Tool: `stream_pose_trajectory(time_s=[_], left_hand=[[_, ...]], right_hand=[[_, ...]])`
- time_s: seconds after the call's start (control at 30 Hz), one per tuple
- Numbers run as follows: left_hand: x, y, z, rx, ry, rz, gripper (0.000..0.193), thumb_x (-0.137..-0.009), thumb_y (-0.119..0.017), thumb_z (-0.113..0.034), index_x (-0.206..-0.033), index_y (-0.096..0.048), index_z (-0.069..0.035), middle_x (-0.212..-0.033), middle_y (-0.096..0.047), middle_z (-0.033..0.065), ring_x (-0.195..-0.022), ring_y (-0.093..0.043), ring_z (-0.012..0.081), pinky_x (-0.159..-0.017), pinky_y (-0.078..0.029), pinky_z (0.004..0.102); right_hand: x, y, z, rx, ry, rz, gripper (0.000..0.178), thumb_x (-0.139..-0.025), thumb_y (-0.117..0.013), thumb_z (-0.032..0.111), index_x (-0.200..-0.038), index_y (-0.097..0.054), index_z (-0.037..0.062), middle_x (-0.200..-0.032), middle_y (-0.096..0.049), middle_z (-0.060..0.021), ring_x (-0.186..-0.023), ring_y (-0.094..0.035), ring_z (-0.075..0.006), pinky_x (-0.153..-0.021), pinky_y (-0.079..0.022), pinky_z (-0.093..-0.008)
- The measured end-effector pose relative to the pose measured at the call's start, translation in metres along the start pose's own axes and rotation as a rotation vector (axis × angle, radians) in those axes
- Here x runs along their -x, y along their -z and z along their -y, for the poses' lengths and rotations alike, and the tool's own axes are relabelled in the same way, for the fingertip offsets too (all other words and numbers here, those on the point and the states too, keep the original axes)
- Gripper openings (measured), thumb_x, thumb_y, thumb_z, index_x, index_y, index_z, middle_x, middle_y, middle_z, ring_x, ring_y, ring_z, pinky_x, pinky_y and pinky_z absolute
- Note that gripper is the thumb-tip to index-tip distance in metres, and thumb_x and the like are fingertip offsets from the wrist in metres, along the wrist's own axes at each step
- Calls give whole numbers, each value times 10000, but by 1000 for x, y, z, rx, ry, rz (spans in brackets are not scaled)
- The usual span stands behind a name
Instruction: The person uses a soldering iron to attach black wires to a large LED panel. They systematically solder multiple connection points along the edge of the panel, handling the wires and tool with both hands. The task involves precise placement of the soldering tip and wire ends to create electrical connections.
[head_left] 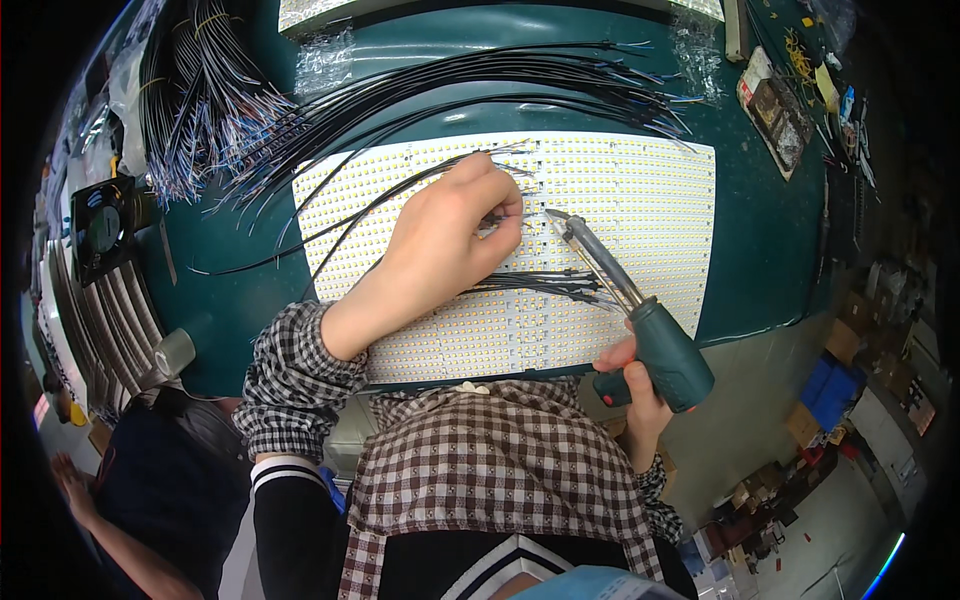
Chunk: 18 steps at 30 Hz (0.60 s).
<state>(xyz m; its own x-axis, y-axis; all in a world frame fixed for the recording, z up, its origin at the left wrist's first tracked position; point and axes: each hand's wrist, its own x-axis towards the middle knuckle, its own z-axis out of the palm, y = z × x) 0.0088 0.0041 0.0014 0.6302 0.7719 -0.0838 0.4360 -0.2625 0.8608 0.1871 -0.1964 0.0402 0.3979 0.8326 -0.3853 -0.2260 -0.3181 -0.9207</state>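
Observation:
A white LED board (640, 170) with rows of small yellowish chips lies before me. My left hand (450, 225) is over its middle, fingers pinched on a black cable (490, 219), most of which the hand hides. My right hand (643, 405), at the board's lower right edge, is wrapped around the handle of a green soldering gun (672, 355). Its metal tip points up and left, close to my left fingertips and the board's centre strip. Whether the tip touches the board I cannot tell. Several black cables (540, 284) lie across the board just below the left hand.
Loose black cables (480, 70) stretch along the board's far side. Tied cable bundles (215, 100) with stripped ends lie at far left, above a black fan (105, 228). A stained box (775, 110) sits at far right. Another person's arm (120, 545) shows at lower left.

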Motion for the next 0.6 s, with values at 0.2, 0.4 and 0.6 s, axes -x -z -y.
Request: stream_pose_trajectory(time_s=[0.2,0.4,0.6], left_hand=[[0,1,0,10,10,17,65,-736,-605,-16,-797,-582,-10,-791,-531,85,-717,-569,202,-627,-457,290],[0,1,1,7,2,18,67,-737,-603,-19,-800,-581,-10,-797,-532,87,-721,-571,205,-627,-457,292],[-1,1,0,-5,2,27,71,-737,-602,-20,-804,-579,-9,-800,-533,90,-725,-577,207,-626,-462,292]], right_hand=[[1,1,-3,47,-10,12,81,-827,-616,-1,-889,-622,-54,-803,-650,-119,-753,-628,-185,-709,-510,-311],[0,2,-4,93,-28,7,78,-816,-624,-16,-885,-625,-53,-796,-654,-115,-745,-628,-178,-701,-510,-303],[2,2,-4,71,-10,-2,84,-828,-610,-6,-895,-628,-53,-804,-652,-114,-757,-627,-184,-712,-510,-306]])
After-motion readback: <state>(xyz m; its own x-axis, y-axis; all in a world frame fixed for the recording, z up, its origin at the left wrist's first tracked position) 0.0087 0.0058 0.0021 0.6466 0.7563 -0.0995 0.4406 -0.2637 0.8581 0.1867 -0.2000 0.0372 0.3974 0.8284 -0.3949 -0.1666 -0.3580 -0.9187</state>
